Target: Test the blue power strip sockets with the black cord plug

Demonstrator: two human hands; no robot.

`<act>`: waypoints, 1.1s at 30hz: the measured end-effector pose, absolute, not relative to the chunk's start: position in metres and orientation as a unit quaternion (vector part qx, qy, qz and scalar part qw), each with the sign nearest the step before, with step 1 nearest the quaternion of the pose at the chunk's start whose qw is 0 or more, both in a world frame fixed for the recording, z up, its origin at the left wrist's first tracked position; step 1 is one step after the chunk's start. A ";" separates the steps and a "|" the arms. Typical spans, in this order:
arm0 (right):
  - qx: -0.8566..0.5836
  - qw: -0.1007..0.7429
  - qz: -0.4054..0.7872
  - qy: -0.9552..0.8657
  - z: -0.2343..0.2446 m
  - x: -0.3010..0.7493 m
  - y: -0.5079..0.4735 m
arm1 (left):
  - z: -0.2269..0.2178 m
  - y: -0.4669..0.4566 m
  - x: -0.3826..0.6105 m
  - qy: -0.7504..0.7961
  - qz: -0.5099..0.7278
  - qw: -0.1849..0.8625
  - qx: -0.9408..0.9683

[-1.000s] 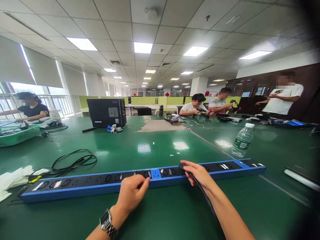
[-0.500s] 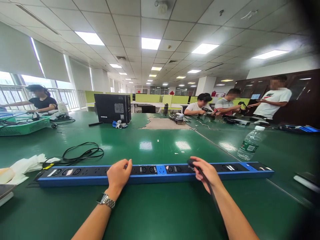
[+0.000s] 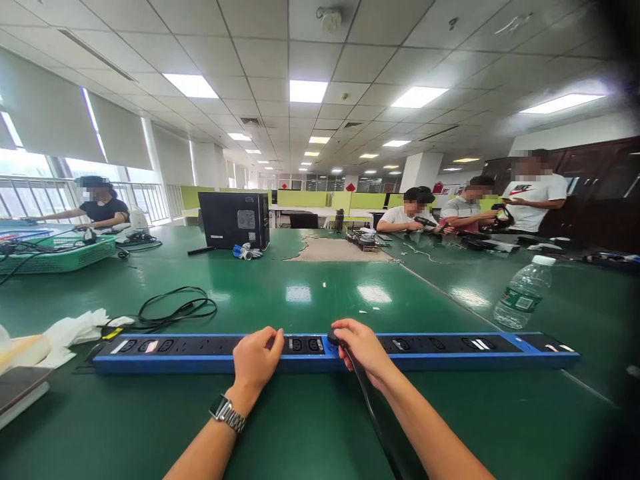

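Observation:
A long blue and black power strip (image 3: 430,363) lies across the green table in front of me. My right hand (image 3: 361,348) is closed on a black power plug (image 3: 333,338), held over the blue socket section in the strip's middle. Whether its pins are in the socket is hidden. From the plug a black cable (image 3: 367,400) runs down toward me. My left hand (image 3: 257,357) rests on the strip left of the plug, fingers curled in; I cannot make out anything in them. A metal-banded watch (image 3: 227,412) is on that wrist.
A coiled black cable (image 3: 177,308) lies behind the strip's left end. A water bottle (image 3: 525,293) stands behind its right part. Farther back are a black computer case (image 3: 235,220) and a green basket (image 3: 75,257). Several people work around the table.
My right hand has moved left along the strip with the plug, from the black sockets to the blue socket section. My left hand stays on the strip. The view has turned slightly left.

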State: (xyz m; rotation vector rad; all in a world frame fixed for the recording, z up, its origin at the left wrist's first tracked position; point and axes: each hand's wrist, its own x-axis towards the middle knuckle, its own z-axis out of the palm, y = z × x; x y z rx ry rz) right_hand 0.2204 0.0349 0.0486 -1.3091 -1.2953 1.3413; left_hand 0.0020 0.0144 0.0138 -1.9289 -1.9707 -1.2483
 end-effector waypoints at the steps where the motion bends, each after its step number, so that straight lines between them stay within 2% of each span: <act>1: -0.520 0.417 0.542 -0.512 0.047 0.222 0.035 | 0.013 0.015 0.003 -0.649 -0.411 0.053 -0.638; 19: -0.472 0.448 0.542 -0.532 0.024 0.227 0.031 | 0.004 0.016 0.009 -0.574 -0.421 0.075 -0.698; 23: -0.439 0.484 0.563 -0.507 0.030 0.227 0.029 | 0.005 0.018 0.008 -0.551 -0.409 0.075 -0.723; 26: -0.391 0.545 0.573 -0.471 0.044 0.237 0.029 | 0.005 0.018 0.007 -0.547 -0.405 0.069 -0.729; 30: -0.445 0.613 0.497 -0.424 0.056 0.276 0.039 | 0.003 0.018 0.007 -0.549 -0.399 0.064 -0.732; 33: -0.521 0.543 0.511 -0.415 0.052 0.312 0.049 | 0.003 0.018 0.007 -0.553 -0.401 0.070 -0.727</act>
